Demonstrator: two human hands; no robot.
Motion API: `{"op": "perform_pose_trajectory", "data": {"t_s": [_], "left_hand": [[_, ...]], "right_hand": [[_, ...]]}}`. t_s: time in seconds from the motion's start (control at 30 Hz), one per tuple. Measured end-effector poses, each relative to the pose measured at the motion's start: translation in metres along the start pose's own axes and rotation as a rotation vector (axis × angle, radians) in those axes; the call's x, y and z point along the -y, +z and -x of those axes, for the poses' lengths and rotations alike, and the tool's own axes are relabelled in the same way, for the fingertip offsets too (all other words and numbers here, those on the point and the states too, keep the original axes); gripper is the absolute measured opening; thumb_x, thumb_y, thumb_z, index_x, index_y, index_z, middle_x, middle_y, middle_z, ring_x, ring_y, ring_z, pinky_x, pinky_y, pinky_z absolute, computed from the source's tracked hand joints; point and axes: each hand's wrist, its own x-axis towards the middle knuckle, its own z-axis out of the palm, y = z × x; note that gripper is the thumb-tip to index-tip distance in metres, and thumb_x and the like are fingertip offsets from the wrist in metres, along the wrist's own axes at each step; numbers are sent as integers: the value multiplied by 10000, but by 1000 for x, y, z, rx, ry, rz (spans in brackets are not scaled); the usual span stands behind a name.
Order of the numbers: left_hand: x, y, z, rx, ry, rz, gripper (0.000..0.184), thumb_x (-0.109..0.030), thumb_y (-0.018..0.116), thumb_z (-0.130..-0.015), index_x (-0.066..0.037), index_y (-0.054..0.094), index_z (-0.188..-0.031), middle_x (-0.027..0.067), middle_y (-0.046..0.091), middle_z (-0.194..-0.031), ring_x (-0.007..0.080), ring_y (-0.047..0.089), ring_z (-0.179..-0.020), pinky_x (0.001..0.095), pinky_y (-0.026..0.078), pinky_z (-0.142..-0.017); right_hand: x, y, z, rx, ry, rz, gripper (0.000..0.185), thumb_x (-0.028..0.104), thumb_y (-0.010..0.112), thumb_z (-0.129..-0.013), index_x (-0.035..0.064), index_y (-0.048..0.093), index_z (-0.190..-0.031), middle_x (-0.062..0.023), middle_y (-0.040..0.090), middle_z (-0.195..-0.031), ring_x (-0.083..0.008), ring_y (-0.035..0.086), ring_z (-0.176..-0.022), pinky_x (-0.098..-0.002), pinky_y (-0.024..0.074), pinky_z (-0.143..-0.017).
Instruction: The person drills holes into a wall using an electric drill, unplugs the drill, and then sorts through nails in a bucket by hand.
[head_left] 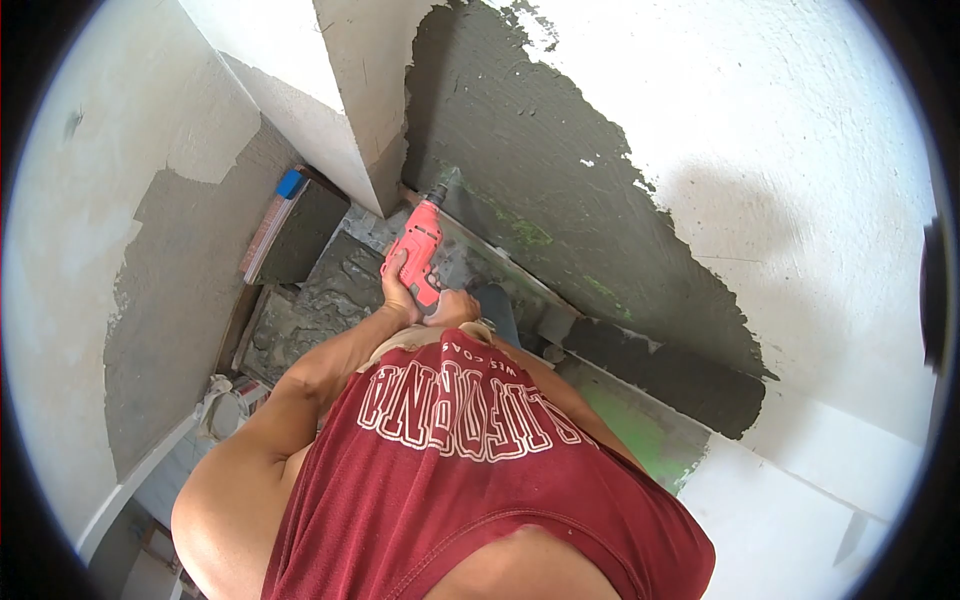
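Left hand [400, 285] closed around the side of the drill [415, 248], fingers wrapping the casing; right hand [455, 308] closed at the rear handle end, exact finger placement partly hidden. Drill: hard, pinkish-red plastic body with dark grey grip parts, rounded, with a narrow black chuck [437, 194]. It sits ahead of the torso, tilted, nose toward the low part of the dark patch [520, 150] on the wall; bit tip too small to tell if touching.

Dark patch: grey, rough, fine scratches, ragged edge against smooth white wall [800, 150], some green smears low down. Dark strip [665, 370], long and flat, runs along lower wall. White column [290, 90] with sharp straight corner, left of the patch. Left wall [170, 110] off-white, with a matte grey area [175, 260], uneven edge.

Between left wall and drill: slab [310, 305] covered in lumpy, wet-looking grey material. Near its top, a flat block [305, 232], dark face; beside it a thin striped reddish-white piece with a blue end [290, 184]. Round white bucket [235, 405] by the left elbow, crumpled rim covering. Person wears maroon fabric top [450, 480], white outlined letters, loose folds.
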Motion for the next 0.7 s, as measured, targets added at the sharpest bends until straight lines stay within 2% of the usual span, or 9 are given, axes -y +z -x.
{"op": "perform_pose_trajectory", "data": {"t_s": [0.4,0.5,0.7], "left_hand": [[2,-4,-6,17,2,13,466,-495,703,-805,-102,668,-1053,106,691,-863,254,618,-697,386,524,-667],[1,-5,-5,42,-18,21,423,-467,698,-831,-137,674,-1094,74,668,-870,254,611,-738,397,517,-663],[2,0,-3,-18,-15,34,427,-472,699,-829,-143,675,-1100,79,673,-883,254,610,-745,399,515,-667]], "right_hand": [[-16,17,-21,21,-23,8,499,391,816,-601,8,772,-919,-220,743,-974,-360,730,-959,-428,582,-857],[-18,20,-22,23,-35,13,525,416,813,-600,11,772,-931,-218,744,-966,-363,730,-959,-433,580,-857],[-20,20,-22,33,-19,15,519,411,811,-601,16,773,-934,-215,745,-972,-360,729,-962,-432,580,-859]]}}
